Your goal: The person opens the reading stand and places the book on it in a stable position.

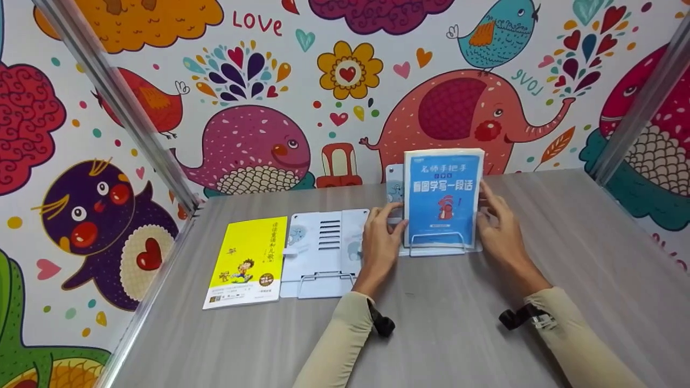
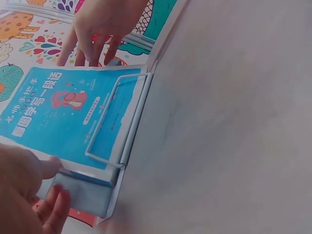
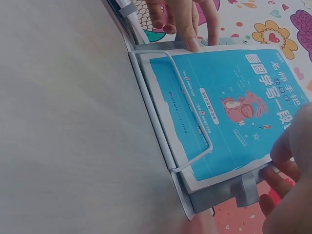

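Note:
A blue-covered book (image 1: 442, 199) leans upright on a white metal book stand (image 1: 398, 186), its lower front behind the stand's wire holder (image 1: 437, 243). My left hand (image 1: 381, 237) grips the book's left edge, thumb at the front. On the opposite edge, my right hand (image 1: 501, 229) holds the book, its fingers reaching partly behind. Close up in the left wrist view, the left thumb (image 2: 50, 166) lies along the cover's side and the other fingers sit by the stand's side panel (image 2: 84, 193). The right wrist view has the right fingers (image 3: 278, 183) at the book's edge near a stand tab (image 3: 247, 190).
Left of the hands, a second white book stand (image 1: 315, 253) lies spread on the grey table (image 1: 431, 334). A yellow book (image 1: 250, 258) lies beside it, at its left. The cartoon-printed wall (image 1: 345, 118) rises right behind the table, with metal posts (image 1: 124, 108) at the corners.

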A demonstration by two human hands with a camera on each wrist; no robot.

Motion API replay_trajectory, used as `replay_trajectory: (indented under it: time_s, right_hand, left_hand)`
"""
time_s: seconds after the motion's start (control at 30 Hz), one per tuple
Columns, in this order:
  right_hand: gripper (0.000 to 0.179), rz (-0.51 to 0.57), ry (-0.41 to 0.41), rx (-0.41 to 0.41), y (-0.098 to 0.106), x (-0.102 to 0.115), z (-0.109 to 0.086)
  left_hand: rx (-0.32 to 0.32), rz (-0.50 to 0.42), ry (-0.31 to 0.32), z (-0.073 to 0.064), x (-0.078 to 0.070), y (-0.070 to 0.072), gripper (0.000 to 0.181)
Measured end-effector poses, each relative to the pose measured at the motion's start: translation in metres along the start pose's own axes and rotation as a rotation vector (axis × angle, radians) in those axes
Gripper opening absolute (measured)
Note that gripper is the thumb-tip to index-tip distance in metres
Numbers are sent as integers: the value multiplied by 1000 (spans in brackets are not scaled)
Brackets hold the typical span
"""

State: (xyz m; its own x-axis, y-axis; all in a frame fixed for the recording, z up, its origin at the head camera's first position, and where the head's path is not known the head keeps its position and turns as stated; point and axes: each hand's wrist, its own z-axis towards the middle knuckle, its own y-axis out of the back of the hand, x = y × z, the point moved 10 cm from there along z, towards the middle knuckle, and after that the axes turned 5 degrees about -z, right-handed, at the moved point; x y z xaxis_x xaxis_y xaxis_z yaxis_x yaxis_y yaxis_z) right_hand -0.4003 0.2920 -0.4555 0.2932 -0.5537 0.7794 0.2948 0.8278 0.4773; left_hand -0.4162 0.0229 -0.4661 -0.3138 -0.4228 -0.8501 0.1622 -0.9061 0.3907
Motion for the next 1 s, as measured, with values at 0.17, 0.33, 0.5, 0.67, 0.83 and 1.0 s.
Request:
replay_trajectory:
  time_s: [0.17,0.33,0.5,0.67,0.83,1.0]
  right_hand:
    - [66,24,-13,-20,3,-2,-2]
    - [71,45,-1,36,1,-5,-3]
    - [83,-10,12,88,-3,-11,-3]
    - [89,-32,23,140,-8,-15,-3]
    - [93,-44,46,152,-9,-18,-4]
    - [98,-65,85,153,-9,-19,-3]
  left_hand:
    - [-1,15,10,1,1,-1,41]
    - [0,22,15,1,2,0,41]
    - [-1,22,2,0,1,0,41]
    - [-8,10,-15,-1,0,0,47]
    - [-5,-7,-11,-3,0,-2,52]
    - [-5,-11,-4,-5,1,-3,54]
